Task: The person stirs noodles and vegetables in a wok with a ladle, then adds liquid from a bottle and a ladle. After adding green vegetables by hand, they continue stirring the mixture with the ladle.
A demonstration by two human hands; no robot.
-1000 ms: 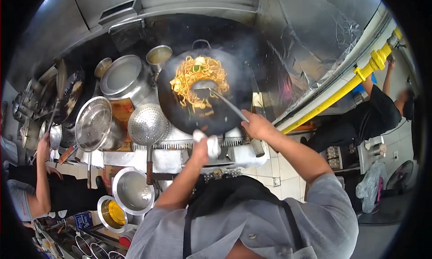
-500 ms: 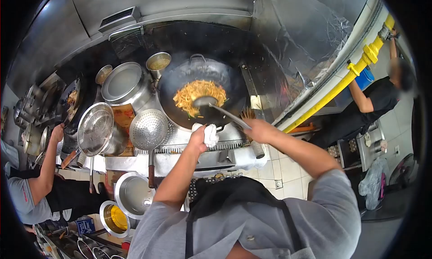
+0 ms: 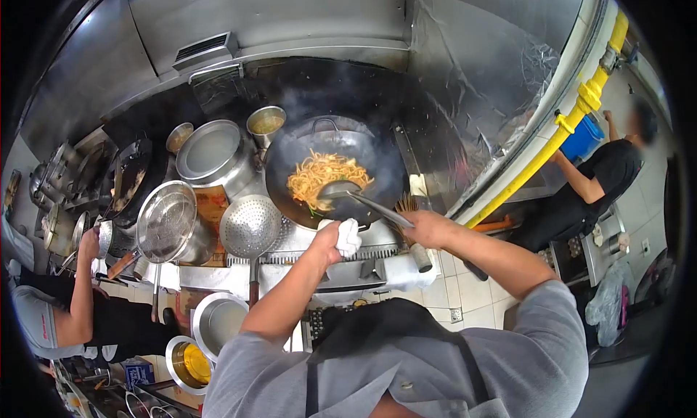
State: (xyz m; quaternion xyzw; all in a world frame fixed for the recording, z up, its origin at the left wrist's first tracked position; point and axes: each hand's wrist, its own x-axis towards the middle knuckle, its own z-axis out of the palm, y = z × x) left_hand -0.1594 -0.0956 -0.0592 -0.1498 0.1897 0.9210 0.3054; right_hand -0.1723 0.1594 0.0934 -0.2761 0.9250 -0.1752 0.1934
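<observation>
Noodles (image 3: 330, 173) lie in a steaming black wok (image 3: 388, 167) on the stove. My left hand (image 3: 327, 242) is closed on a folded white cloth (image 3: 349, 237) at the wok's near rim; whether it grips the wok handle through the cloth is hidden. Closed around the handle of a metal ladle (image 3: 377, 209), my right hand (image 3: 428, 229) stays to the right of the wok. The ladle's bowl rests against the near side of the noodles, facing down.
Left of the wok are a perforated skimmer (image 3: 251, 226), a mesh strainer (image 3: 167, 222), a lidded pot (image 3: 209, 151) and a small metal pot (image 3: 266, 122). A bamboo brush (image 3: 414, 240) stands at right. Co-workers stand at left (image 3: 65, 313) and right (image 3: 595, 178).
The ladle's bowl has moved toward the noodles' near right part, and the noodles have shifted and spread. My view has tilted slightly. The right co-worker's arms have moved.
</observation>
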